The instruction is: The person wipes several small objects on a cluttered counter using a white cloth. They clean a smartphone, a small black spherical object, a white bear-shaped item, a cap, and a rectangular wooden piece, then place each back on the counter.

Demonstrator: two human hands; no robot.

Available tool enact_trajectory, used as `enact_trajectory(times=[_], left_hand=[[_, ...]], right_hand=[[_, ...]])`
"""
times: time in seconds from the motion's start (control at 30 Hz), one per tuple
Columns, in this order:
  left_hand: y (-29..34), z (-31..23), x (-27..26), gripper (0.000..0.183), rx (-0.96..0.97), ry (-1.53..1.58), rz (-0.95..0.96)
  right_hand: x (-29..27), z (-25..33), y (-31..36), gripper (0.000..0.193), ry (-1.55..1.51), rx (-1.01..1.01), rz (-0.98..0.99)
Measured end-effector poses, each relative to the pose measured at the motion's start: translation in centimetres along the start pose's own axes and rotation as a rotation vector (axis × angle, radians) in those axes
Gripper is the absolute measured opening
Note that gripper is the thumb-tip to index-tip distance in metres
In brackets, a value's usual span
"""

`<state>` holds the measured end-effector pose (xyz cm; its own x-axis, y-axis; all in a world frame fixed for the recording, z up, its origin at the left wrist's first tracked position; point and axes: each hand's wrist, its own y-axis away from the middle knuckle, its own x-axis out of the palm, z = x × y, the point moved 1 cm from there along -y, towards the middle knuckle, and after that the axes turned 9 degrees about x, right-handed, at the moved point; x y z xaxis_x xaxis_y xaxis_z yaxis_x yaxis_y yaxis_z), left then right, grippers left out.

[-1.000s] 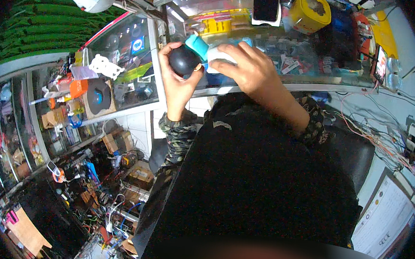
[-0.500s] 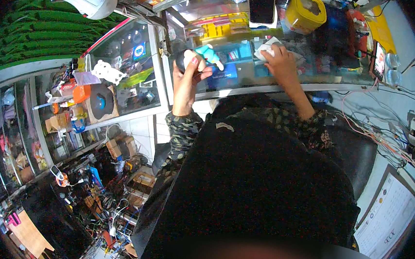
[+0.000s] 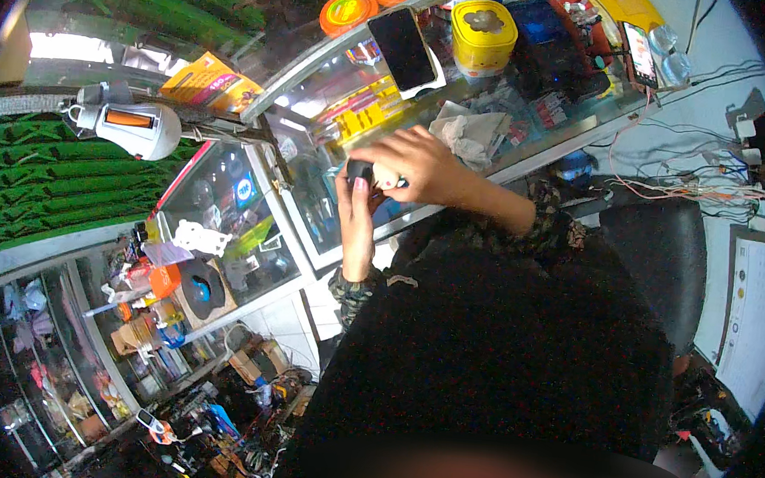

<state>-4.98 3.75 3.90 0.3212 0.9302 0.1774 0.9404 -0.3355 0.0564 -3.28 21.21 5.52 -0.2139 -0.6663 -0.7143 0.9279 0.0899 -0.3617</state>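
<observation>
Over the glass counter's front edge, both my hands meet around a small figurine (image 3: 361, 170) with a black top and a pale part. My left hand (image 3: 357, 219) grips it from below, thumb pressed on the black part. From the right, my right hand (image 3: 424, 170) closes over its other side, fingers curled and hiding most of it. A crumpled white tissue (image 3: 469, 138) lies on the glass beyond my right hand, apart from it.
On the glass counter (image 3: 532, 165) stand a yellow tub (image 3: 484, 38), a dark-screened phone (image 3: 404, 50) on a white box, and orange-lidded jars (image 3: 348, 12). A white bulb lamp (image 3: 144, 130) is at left. Cables (image 3: 674, 186) trail along the right wall. A black chair (image 3: 659, 270) stands behind.
My right hand has let go of the tissue and moved left onto the figurine. My left hand has brought the figurine lower in view. The view has turned, showing more beyond the counter.
</observation>
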Motion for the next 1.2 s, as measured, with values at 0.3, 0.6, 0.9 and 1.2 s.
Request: enact_trajectory(times=[0.3, 0.6, 0.9, 1.2], left_hand=[[1.7, 0.0, -2.1, 0.042, -0.044, -0.086, 0.161], [3.2, 2.5, -5.8, 0.038, -0.064, -0.126, 0.015], [4.0, 3.4, -7.8, 0.036, -0.016, -0.220, -0.043], [3.5, 3.7, -7.2, 0.032, -0.017, -0.207, 0.026]], right_hand=[[-11.7, -16.8, -4.7, 0.084, -0.050, 0.189, -0.607], [-14.5, -24.7, -6.0, 0.079, -0.245, 0.221, -0.403], [-14.4, -25.9, -4.4, 0.070, -0.140, 0.138, -0.461], [-12.7, -21.9, -3.8, 0.063, 0.087, 0.575, -0.721]])
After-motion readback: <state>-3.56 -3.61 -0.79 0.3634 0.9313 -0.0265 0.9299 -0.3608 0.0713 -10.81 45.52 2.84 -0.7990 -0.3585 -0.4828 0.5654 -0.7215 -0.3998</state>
